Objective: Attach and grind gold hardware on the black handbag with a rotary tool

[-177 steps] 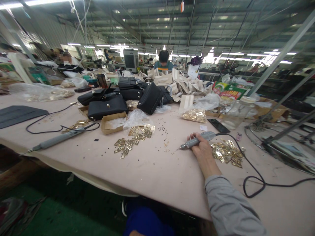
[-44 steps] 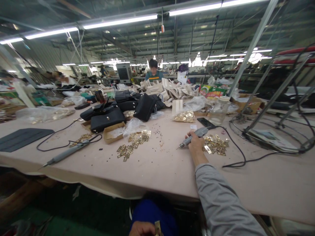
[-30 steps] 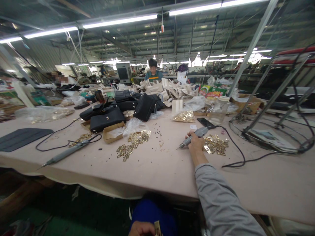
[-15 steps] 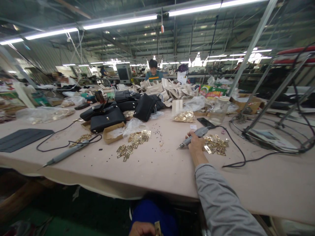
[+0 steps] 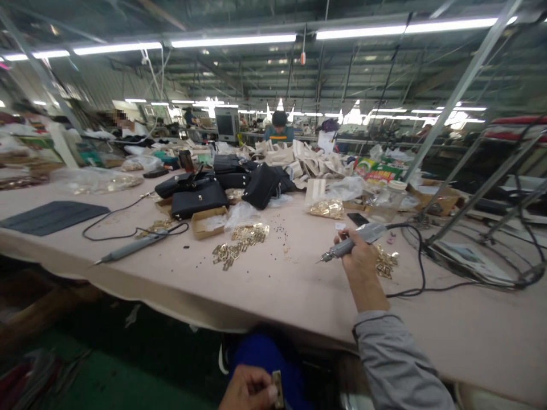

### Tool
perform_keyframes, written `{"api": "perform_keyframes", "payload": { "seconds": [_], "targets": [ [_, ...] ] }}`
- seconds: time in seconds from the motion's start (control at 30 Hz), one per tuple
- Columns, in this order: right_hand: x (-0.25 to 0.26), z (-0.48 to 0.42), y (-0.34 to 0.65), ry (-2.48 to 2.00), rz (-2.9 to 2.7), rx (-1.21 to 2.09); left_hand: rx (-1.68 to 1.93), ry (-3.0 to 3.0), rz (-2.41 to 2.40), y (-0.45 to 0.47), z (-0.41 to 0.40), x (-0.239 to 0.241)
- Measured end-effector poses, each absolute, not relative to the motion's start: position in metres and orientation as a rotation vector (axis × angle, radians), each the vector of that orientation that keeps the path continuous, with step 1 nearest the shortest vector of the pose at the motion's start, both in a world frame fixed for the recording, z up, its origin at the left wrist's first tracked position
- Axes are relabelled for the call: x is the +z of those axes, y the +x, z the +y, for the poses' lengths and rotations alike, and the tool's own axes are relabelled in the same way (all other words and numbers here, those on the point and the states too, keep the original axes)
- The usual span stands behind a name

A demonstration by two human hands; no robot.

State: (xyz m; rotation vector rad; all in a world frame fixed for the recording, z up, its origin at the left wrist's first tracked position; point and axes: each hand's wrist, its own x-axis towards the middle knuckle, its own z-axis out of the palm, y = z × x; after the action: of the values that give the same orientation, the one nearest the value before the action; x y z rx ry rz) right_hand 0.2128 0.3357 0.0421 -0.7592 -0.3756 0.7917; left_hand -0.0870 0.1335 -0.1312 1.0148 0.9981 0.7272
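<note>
My right hand (image 5: 360,259) is closed round a grey electric screwdriver (image 5: 351,243), lifted a little above the pink table (image 5: 265,285), its tip pointing left. Its black cord (image 5: 421,267) loops off to the right. Just right of that hand lies a pile of gold metal fittings (image 5: 386,262). At the bottom edge, below the table, my left hand (image 5: 250,390) pinches a small gold metal fitting (image 5: 277,389) between thumb and fingers. More gold fittings (image 5: 239,242) lie scattered in the middle of the table.
A second grey screwdriver (image 5: 132,248) with a black cord lies at the left. Black handbags (image 5: 205,191), a small cardboard box (image 5: 208,221), plastic bags, a phone (image 5: 358,219) and a clear jar (image 5: 387,202) crowd the far side. A person (image 5: 278,125) sits across; metal racks stand right.
My right hand has lifted the screwdriver slightly and shifted right. My left hand with the gold fitting has come further into view at the bottom. The camera has tilted.
</note>
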Motion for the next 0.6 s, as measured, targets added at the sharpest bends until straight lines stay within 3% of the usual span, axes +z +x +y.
{"api": "perform_keyframes", "payload": {
  "seconds": [0.17,0.33,0.6],
  "targets": [
    [0.064,0.235,0.175,-0.807,-0.563,0.808,0.784,0.915,1.063,-0.077,0.117,-0.088],
    [0.051,0.141,0.126,-1.044,-0.606,0.697,0.756,0.908,1.118,-0.076,0.113,-0.080],
    [0.028,0.103,0.097,-1.060,-0.716,0.711,0.696,1.007,1.209,-0.067,0.105,-0.069]
  ]
}}
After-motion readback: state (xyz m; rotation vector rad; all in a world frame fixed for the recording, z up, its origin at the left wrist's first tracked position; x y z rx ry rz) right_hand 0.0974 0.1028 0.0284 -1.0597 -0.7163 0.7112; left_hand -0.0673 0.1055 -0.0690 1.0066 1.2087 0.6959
